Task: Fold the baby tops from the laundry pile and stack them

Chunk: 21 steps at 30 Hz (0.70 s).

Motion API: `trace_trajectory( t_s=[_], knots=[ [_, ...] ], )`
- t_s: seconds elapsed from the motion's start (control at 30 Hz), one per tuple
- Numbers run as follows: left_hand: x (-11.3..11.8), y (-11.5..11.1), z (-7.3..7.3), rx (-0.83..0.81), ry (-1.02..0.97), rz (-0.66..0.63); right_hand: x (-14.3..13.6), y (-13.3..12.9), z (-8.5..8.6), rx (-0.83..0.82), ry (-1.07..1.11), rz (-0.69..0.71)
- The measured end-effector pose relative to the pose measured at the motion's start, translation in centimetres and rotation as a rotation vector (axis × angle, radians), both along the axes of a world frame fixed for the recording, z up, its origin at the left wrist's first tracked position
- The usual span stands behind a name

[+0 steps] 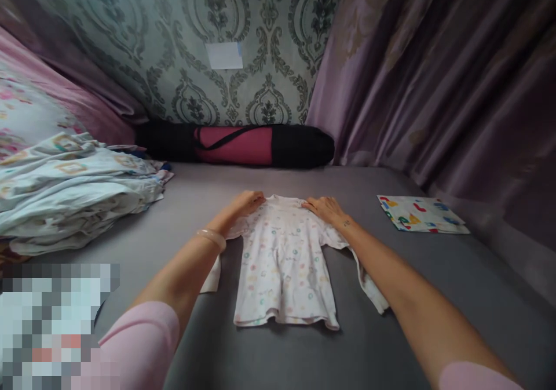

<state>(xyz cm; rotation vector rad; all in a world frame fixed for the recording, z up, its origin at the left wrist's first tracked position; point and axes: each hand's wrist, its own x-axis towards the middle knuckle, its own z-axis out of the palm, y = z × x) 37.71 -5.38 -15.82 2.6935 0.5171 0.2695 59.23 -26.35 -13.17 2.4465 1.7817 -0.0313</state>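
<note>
On my feed, the left hand (248,202) and right hand (325,208) pinch the printed long-sleeved shirt (283,259) at eleven and one o'clock, likely holding it flat.

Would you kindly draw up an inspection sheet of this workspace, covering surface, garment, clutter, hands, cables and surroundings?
Surface: grey sheet, looks smooth around the garment.
Garment: white printed long-sleeved shirt, spread out, collar at the far end, sleeves angled down beside its body.
Clutter: pile of pale printed clothes at left; folded printed cloth at right; black-and-pink tubular bag along the wall.
Hands: left hand and right hand hold the shirt's shoulders.
Cables: nothing seen.
Surroundings: patterned wallpaper, purple curtains; lower-left corner pixelated.
</note>
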Motion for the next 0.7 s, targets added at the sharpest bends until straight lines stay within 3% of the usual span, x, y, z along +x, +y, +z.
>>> trace_trajectory(
  t_s=[0.23, 0.37, 0.43, 0.5, 0.57, 0.63, 0.7],
  knots=[
    [0.4, -0.3, 0.3, -0.034, 0.029, 0.05, 1.0, 1.0, -0.9, 0.071, 0.101, -0.047],
    [0.8, -1.3, 1.1, 0.132, 0.121, 0.22, 3.2, 0.9, -1.0, 0.159, 0.495, -0.191],
    [1.7, -2.3, 1.8, 0.236, 0.097, 0.223, 4.7, 0.3, -0.8, 0.142, 0.756, -0.326],
    [3.1, -3.8, 2.3, 0.237, 0.012, 0.104, 5.9, -0.7, -0.7, 0.085, 0.968, -0.464],
    [5.1, -5.7, 2.3, 0.159, -0.053, -0.098, 6.4, -1.9, -0.5, 0.029, 1.117, -0.564],
    [7.3, -8.0, 1.7, 0.081, -0.064, -0.275, 6.3, -3.2, -0.2, -0.009, 1.235, -0.626],
    [9.2, -10.1, 0.7, 0.051, -0.085, -0.36, 5.8, -4.7, 0.2, -0.051, 1.333, -0.661]
  ],
)
